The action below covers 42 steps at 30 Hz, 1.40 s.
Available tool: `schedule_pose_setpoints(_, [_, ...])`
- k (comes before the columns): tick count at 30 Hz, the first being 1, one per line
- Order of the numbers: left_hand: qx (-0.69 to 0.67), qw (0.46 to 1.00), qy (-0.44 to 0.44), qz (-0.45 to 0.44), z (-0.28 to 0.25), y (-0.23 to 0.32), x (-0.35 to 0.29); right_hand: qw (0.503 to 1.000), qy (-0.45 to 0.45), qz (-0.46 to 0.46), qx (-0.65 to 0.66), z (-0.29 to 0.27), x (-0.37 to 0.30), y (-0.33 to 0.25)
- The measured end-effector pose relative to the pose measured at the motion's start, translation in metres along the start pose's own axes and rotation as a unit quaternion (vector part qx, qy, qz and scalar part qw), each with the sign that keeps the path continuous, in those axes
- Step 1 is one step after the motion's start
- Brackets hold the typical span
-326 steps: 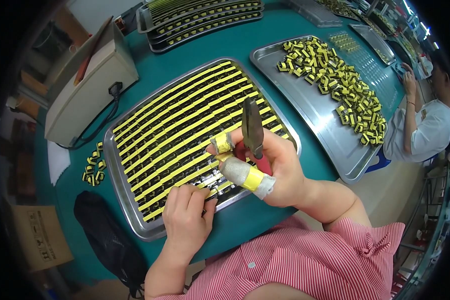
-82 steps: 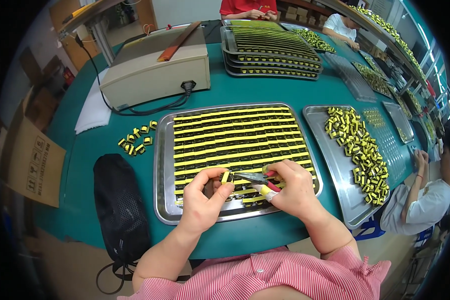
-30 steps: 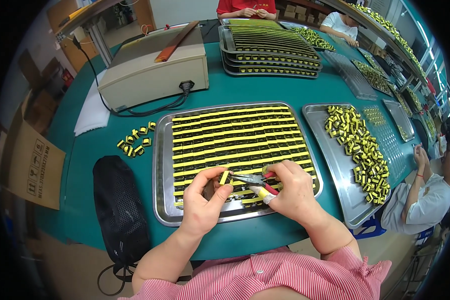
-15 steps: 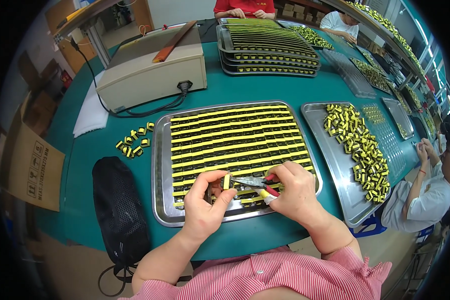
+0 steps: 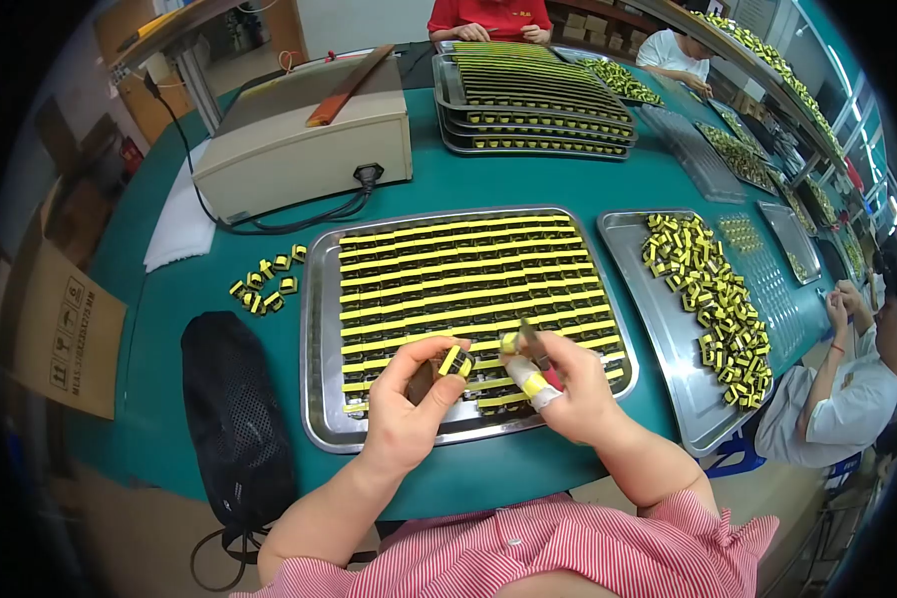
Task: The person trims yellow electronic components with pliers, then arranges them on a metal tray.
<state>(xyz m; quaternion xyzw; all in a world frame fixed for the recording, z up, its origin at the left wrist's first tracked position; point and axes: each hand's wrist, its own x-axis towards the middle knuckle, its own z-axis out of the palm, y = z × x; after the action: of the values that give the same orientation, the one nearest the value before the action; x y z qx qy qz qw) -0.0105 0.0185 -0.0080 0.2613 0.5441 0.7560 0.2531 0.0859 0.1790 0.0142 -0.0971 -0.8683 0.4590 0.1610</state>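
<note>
Since the frame half a second back, I see the left hand (image 5: 409,409) has lifted its small black-and-yellow wound component (image 5: 455,361) a touch higher off the rows, while the right hand (image 5: 568,389) has barely shifted.

From the head view, the left grip is pinching that component between thumb and fingertips, just above the near rows of the rectangular steel tray (image 5: 319,399) filled with yellow-striped lines of the same parts. The right grip is pressed together around red-handled pliers (image 5: 534,349), nose pointing toward the component, close beside it; its taped fingers (image 5: 533,384) show yellow and white wraps.

The teal surface (image 5: 488,179) carries a second steel tray (image 5: 668,369) to the right with a loose heap of yellow parts (image 5: 708,299), a small scatter of parts (image 5: 264,284) to the left, a black mesh bag (image 5: 234,419), a beige box-shaped machine (image 5: 299,140) with a black cable, and stacked trays (image 5: 528,110) farther back. Other people sit around the edges; shelves run along the right of the room.
</note>
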Motion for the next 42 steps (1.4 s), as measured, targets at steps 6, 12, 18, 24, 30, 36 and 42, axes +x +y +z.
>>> schedule_pose_setpoints(6, [0.109,0.985,-0.062,0.116,0.000,-0.003,0.000,0.841,-0.186,0.247,0.444,0.001,-0.005,-0.008])
schedule_pose_setpoints(12, [0.115,0.982,-0.118,0.091,0.000,-0.002,-0.001,0.789,-0.181,0.280,0.516,-0.001,-0.008,-0.006])
schedule_pose_setpoints(18, [0.047,0.994,-0.094,0.025,0.003,0.002,-0.007,0.800,-0.164,0.264,0.514,0.001,-0.006,-0.004])
schedule_pose_setpoints(24, [0.104,0.983,-0.113,0.099,0.003,0.002,0.000,0.790,-0.168,0.230,0.543,0.000,-0.004,-0.002])
schedule_pose_setpoints(30, [0.201,0.962,-0.072,0.168,0.005,0.004,-0.002,0.784,-0.177,0.210,0.558,0.003,-0.004,0.006])
schedule_pose_setpoints(36, [-0.081,0.987,-0.042,-0.128,0.006,0.005,-0.005,0.933,-0.027,0.092,0.348,0.011,-0.006,0.007])
schedule_pose_setpoints(42, [-0.175,0.973,-0.027,-0.145,0.003,0.008,-0.003,0.963,-0.003,-0.267,-0.038,0.013,-0.001,0.007])
